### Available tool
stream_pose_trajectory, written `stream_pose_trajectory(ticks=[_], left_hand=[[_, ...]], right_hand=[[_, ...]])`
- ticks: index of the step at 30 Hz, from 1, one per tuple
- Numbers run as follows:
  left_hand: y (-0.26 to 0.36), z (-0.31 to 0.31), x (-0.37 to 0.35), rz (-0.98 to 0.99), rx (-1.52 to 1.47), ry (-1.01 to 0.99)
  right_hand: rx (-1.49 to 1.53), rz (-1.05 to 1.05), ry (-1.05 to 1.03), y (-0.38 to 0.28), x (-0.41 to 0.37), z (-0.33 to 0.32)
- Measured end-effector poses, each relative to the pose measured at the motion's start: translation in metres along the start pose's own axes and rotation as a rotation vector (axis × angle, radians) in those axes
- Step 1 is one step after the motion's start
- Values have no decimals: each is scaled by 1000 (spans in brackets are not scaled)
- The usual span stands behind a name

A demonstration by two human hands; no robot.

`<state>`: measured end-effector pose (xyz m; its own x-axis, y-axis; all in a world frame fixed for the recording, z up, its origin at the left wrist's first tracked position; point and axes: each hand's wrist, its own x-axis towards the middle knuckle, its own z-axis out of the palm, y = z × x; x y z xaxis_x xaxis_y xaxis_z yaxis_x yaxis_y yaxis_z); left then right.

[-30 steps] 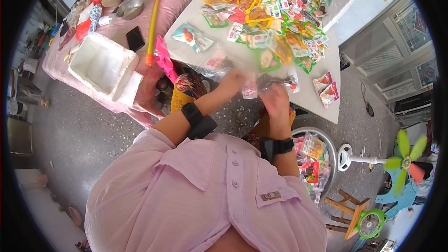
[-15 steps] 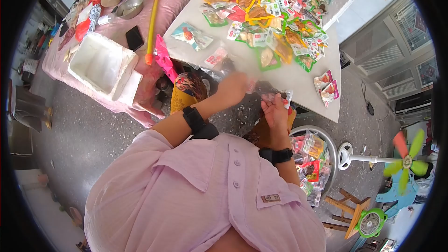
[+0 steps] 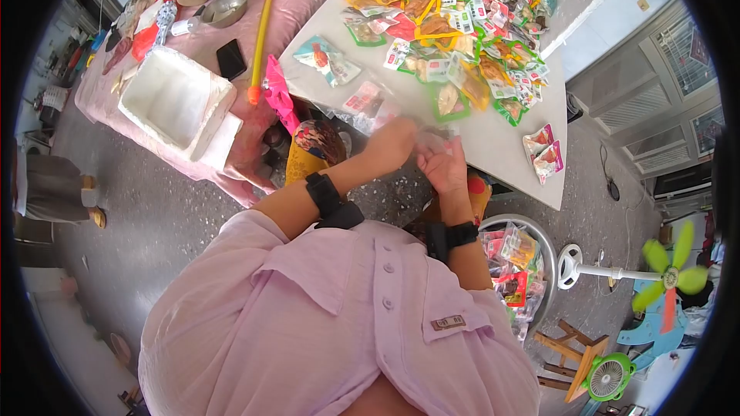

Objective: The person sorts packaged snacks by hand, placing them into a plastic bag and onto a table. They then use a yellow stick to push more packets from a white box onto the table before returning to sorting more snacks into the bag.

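Observation:
My left hand (image 3: pixel 391 145) is closed at the near edge of the table (image 3: pixel 509 162), its fingertips blurred. Close beside it my right hand (image 3: pixel 444 166) is turned palm up with its fingers curled. A smeared, see-through bit of plastic (image 3: pixel 438 132) shows between the two hands; what it is I cannot make out. Just beyond my left hand lies a clear packet with a red and white label (image 3: pixel 365 100). A blue and white packet (image 3: pixel 325 62) lies farther left. A green-edged packet (image 3: pixel 448 102) is at the near side of a large heap of food packets (image 3: pixel 478 38).
Two pink-edged packets (image 3: pixel 543 154) lie at the table's right. A metal basin (image 3: pixel 549 262) of packets stands below. A white foam box (image 3: pixel 154 108), phone (image 3: pixel 230 59) and yellow stick (image 3: pixel 262 38) rest on a pink cloth. Fans stand right; a person's trousers (image 3: pixel 54 189) show left.
My right hand has moved up and left towards my left hand. The packet with dark contents no longer shows in it. The person at the left has come further into view.

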<state>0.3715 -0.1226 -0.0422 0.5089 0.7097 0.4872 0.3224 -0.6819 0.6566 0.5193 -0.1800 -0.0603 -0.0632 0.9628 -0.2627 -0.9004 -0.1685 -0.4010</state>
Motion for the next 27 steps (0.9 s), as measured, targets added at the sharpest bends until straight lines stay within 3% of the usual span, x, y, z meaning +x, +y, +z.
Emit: stream_pose_trajectory(ticks=[3,6,9,13,16,18,21,24,27], left_hand=[[-1,6,-1,11,-36,13],[2,10,0,-2,-6,-26],[5,10,2,-28,64,-99],[9,6,6,-8,104,-240],[8,13,17,75,92,-119],[11,12,39,14,121,-125],[22,7,69,-18,41,-52],[16,13,75,-98,-37,-29],[-2,25,69,-170,-95,-73]], right_hand=[[-61,-33,50,-4,-5,-9],[-557,-62,164,6,-6,1],[-738,-25,230,20,0,14],[-463,-150,164,28,13,27],[-458,-280,176,20,39,19],[-472,-325,210,3,51,23],[-676,-489,232,-27,61,47],[-850,-336,249,-43,77,37],[-1306,-290,379,-40,86,21]])
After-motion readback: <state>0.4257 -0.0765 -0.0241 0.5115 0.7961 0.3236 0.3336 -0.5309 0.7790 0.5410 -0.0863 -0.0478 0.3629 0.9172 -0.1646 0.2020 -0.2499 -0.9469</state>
